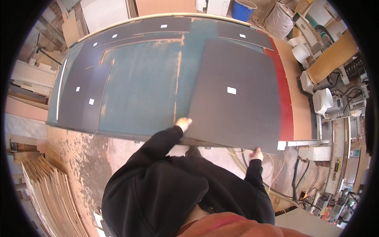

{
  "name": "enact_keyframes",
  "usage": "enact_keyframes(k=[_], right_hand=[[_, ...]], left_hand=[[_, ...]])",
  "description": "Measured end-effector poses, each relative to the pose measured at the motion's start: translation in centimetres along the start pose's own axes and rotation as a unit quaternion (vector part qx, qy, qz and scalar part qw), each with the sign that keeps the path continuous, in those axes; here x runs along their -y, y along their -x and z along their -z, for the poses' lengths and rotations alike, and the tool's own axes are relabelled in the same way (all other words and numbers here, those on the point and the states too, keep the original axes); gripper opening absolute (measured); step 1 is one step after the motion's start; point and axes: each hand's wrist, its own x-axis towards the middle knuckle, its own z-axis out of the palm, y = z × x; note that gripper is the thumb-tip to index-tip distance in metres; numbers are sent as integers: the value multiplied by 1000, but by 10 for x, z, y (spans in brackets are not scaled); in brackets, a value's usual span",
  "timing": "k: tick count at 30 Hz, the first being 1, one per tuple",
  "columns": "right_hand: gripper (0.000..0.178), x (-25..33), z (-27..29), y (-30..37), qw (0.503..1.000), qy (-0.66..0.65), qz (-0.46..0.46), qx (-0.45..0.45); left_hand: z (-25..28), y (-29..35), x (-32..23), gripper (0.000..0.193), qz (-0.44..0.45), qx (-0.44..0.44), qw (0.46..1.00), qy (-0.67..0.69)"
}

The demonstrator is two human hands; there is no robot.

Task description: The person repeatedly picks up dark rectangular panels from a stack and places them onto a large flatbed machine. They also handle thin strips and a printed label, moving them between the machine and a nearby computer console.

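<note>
A large dark grey panel [237, 114] with a small white label lies on the right part of the long table, its near edge jutting over the table's front. My left hand [184, 123] is closed at the panel's left edge, close to the near corner; its fingertips are partly hidden. At the near edge, by the right corner, my right hand [257, 154] grips the same panel. Other labelled dark grey panels and strips lie flat on the green tabletop [138, 83], including a wide piece [75, 104] at the left and a smaller one [246, 34] behind the big panel.
A red strip [286, 102] and a tan board border the table's right end. Beyond stands machinery with a ribbed yellow hose [333, 57] and white duct ends. A stack of thin sheets [55, 193] stands at lower left. Cables [272, 173] run over the floor at right.
</note>
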Motion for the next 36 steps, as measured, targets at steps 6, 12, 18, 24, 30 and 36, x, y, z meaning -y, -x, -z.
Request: enact_keyframes(k=[6, 12, 18, 24, 30, 36], right_hand=[[22, -134, 28, 132, 986, -79, -58, 134], [17, -187, 119, 217, 913, 324, -15, 248], [57, -173, 147, 178, 746, 594, 299, -48], [80, -210, 134, 148, 883, 388, 219, 148], [72, -234, 171, 199, 853, 364, 211, 309], [74, -275, 154, 285, 740, 531, 253, 327]], left_hand=[[79, 59, 130, 32, 24, -67, 997, 33], [122, 221, 256, 49, 68, -169, 983, 38], [147, 386, 320, 60, 113, -244, 959, 85], [68, 537, 339, 68, 233, -377, 896, -9], [-11, 698, 366, 67, 296, -462, 834, 58], [-53, 845, 414, 59, 329, -518, 782, 107]])
